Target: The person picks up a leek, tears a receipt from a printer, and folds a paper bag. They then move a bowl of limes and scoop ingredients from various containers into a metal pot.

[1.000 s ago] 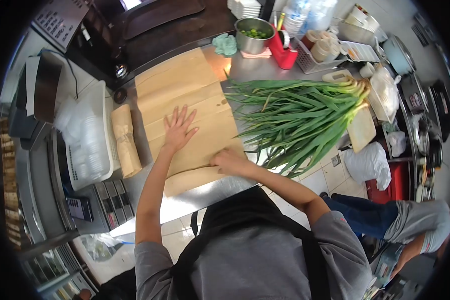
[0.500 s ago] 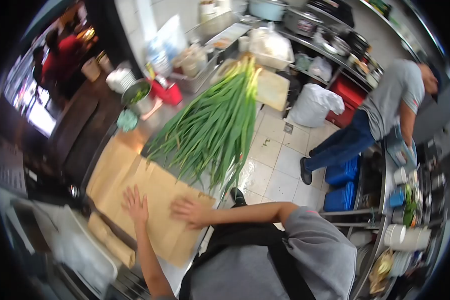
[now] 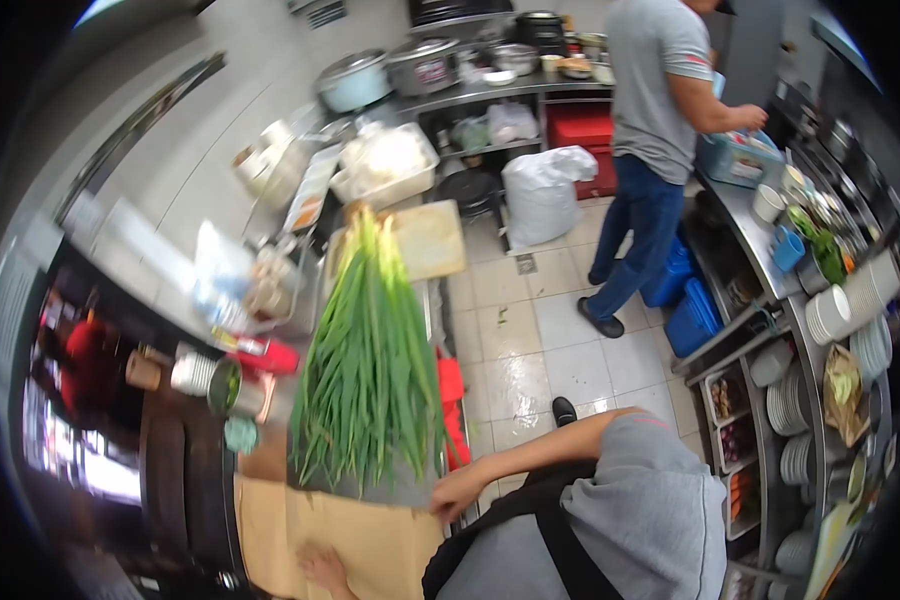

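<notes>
A sheet of brown paper [image 3: 370, 530] covers the near end of the metal counter. My left hand [image 3: 322, 568] lies on it with the fingers spread; the wrist runs off the lower edge of the view. At the sheet's right corner my right hand [image 3: 456, 493] is closed, its fingers curled down onto the paper's edge. Just beyond the sheet lies a large bunch of green onions [image 3: 370, 360], leaves toward me and pale root ends away, resting partly by a cutting board [image 3: 425, 240].
Left of the onions stand a red container [image 3: 268, 356], a metal pot [image 3: 232, 388] and a clear plastic bag [image 3: 220, 265]. A co-worker [image 3: 660, 120] stands at the right counter with a hand over a plastic tub [image 3: 745, 158]. A white sack [image 3: 545, 195] sits on the tiled floor.
The view has swung to the right and up. My right hand has moved from flat on the paper to its right corner and closed. The co-worker has straightened up from bending.
</notes>
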